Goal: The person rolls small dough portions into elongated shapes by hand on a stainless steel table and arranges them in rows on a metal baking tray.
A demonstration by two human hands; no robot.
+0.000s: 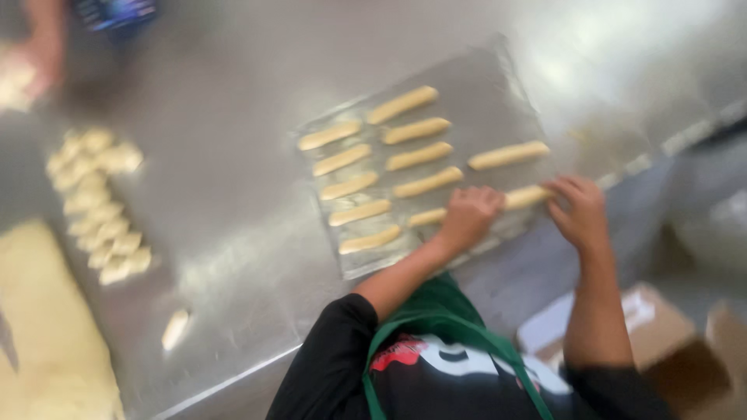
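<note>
11 dough sticks lie on a baking tray; both hands touch 1.

Motion blur softens everything

A dough stick is partly hidden under the left hand; the dough sheet runs off the near left edge; a co-worker's hand is cut off far left.

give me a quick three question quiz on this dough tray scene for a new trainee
1. True or false: both hands are at the same dough stick.
2. Which tray edge is that stick along: A the one nearest the person, B the farthest?
3. Where do the cut dough pieces lie?

Key
1. True: left hand and right hand are at the ends of one dough stick.
2. A, the near edge of the baking tray.
3. On the steel table, cut dough pieces left of the tray.
</note>
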